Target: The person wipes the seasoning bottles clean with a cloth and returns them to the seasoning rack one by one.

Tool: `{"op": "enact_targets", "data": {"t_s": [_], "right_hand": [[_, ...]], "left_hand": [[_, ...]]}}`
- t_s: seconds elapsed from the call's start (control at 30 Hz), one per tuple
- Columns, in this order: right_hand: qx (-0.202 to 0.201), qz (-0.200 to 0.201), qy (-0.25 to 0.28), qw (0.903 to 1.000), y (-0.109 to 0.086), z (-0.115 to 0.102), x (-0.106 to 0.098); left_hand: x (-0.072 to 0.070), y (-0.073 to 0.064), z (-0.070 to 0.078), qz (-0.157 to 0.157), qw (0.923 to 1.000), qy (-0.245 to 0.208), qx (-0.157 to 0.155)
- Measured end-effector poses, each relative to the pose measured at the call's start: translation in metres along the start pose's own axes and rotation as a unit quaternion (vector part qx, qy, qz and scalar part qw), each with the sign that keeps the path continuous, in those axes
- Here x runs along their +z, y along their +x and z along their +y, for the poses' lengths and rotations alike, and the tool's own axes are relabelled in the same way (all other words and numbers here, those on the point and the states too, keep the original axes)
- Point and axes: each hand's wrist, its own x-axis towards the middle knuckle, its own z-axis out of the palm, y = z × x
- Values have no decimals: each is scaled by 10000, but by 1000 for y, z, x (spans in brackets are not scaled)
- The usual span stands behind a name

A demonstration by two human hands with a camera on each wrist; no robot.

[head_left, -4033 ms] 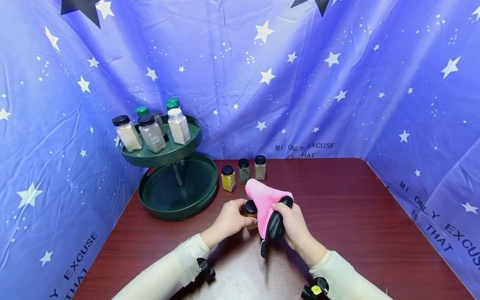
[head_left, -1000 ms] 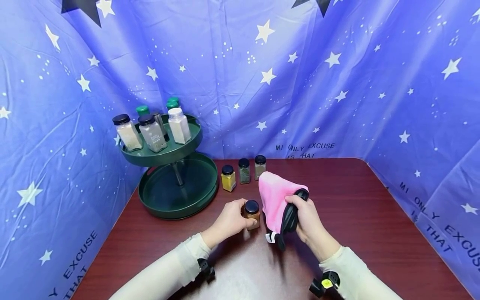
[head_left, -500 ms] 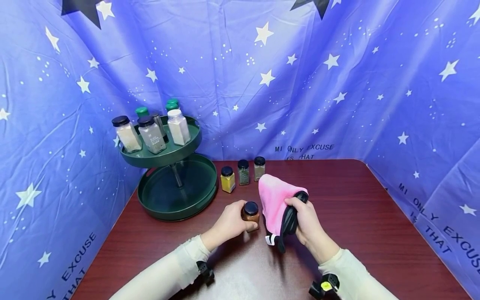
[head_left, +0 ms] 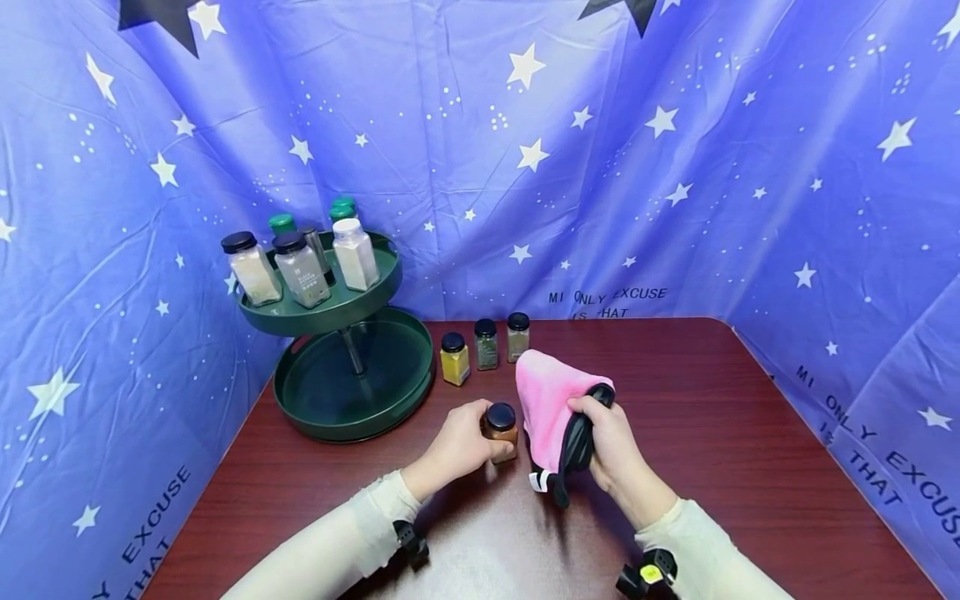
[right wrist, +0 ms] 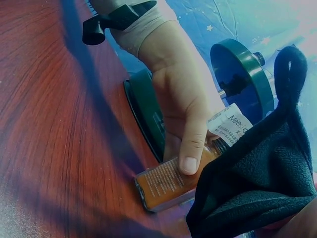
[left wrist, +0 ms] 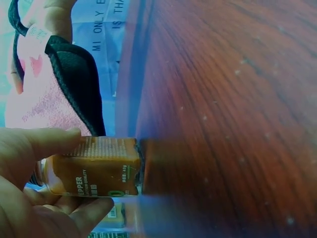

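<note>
My left hand [head_left: 457,440] grips a small spice jar [head_left: 502,417] with a black lid and orange-brown contents. In the left wrist view, thumb and fingers wrap the jar [left wrist: 94,171], and "PEPPER" shows in part on its label. It stands roughly upright at the tabletop; I cannot tell whether its base touches. Just right of it, my right hand [head_left: 611,442] holds a bunched pink cloth [head_left: 546,400] with black edging and a white tag. In the right wrist view the cloth's black side [right wrist: 252,173] hides part of the jar [right wrist: 166,183].
A two-tier green rack [head_left: 352,429] stands at the left; several jars, including a white-capped one [head_left: 356,258], fill its upper tier. Behind my hands are a yellow jar [head_left: 454,362], a green-herb jar [head_left: 486,346] and a third jar [head_left: 517,340]. A starry curtain [head_left: 480,167] surrounds the table.
Four seconds ago the cloth lay against the jar; my right hand has since drawn it right, uncovering the jar. Over the last second, hands, jar and cloth have stayed almost still.
</note>
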Motion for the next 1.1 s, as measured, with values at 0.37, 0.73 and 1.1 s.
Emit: {"op": "enact_targets", "data": {"t_s": [0.37,0.73,1.1], "right_hand": [[16,-47,98,9999,1,1,-3],[-5,-91,76,9999,1,2,-3],[-93,-163,53,9998,0,4,-2]], "left_hand": [[-2,-3,0,205,9996,-172,-23],[-14,-2,2,450,9976,-506,-137],[-26,-6,12,690,9924,-992,-240]]}}
